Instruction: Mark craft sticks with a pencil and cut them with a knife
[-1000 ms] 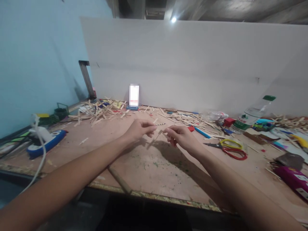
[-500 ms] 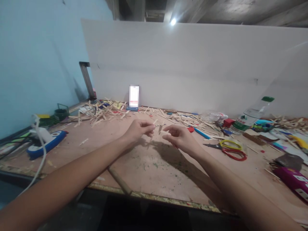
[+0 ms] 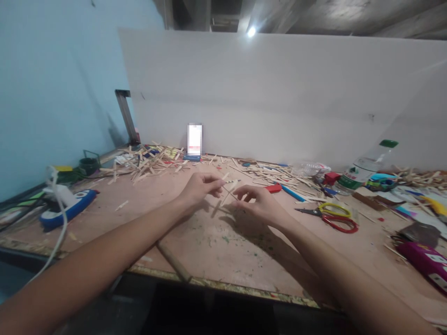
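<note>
My left hand (image 3: 206,188) is closed in a pinch around a small piece made of thin, flat wooden sticks (image 3: 225,197), just above the middle of the workbench. A slim striped stick with a dark tip (image 3: 232,181) juts rightward from its fingertips; its kind is unclear. Facing it, my right hand (image 3: 256,202) has its thumb and forefinger at the right side of the wooden sticks, pinching a thin one. The joints between the sticks are too small to make out.
Loose wooden sticks (image 3: 146,165) are heaped at the back left, more at the back right. Scissors (image 3: 335,216), a red-and-blue tool (image 3: 291,193), a plastic bottle (image 3: 361,170) and a purple packet (image 3: 424,263) lie or stand right. A phone (image 3: 194,139) stands behind; a blue-and-white power strip (image 3: 70,209) sits left.
My right hand has moved slightly left and down, its fingers closing at the wooden sticks. The sticks have turned and now cross at a slant. My left hand has barely moved.
</note>
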The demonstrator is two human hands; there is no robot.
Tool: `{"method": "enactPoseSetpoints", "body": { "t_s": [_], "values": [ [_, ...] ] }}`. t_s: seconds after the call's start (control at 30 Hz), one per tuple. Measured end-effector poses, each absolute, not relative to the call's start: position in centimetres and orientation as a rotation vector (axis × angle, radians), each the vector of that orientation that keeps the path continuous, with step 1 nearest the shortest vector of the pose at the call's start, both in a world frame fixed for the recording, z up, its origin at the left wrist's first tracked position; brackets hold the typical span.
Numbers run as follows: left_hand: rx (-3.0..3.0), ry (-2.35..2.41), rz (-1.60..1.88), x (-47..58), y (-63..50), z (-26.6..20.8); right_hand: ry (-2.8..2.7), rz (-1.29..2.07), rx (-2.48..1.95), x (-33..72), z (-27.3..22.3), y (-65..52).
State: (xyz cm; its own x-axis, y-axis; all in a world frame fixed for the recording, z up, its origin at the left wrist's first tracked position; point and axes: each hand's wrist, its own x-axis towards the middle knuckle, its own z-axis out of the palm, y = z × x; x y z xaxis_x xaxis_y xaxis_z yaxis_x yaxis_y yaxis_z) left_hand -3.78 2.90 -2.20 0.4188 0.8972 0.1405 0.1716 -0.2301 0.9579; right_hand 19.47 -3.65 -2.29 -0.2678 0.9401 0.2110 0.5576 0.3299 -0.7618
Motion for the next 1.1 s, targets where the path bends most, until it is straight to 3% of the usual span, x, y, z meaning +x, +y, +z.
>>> {"method": "enactPoseSetpoints", "body": {
  "t_s": [0.27, 0.57, 1.1],
  "values": [
    [1.656, 0.934, 0.906, -3.92, 3.05, -2.44, -1.832, 0.726, -1.324, 19.47, -3.03, -3.47],
    [1.648, 0.932, 0.885, -3.92, 3.17, -2.51, -1.586, 1.053, -1.265, 19.19, -2.57, -4.14],
    [1.675, 0.948, 0.836, -3.96, 3.3, -2.65, -1.671, 1.015, -1.291, 19.58, -2.54, -3.76]
  ]
}}
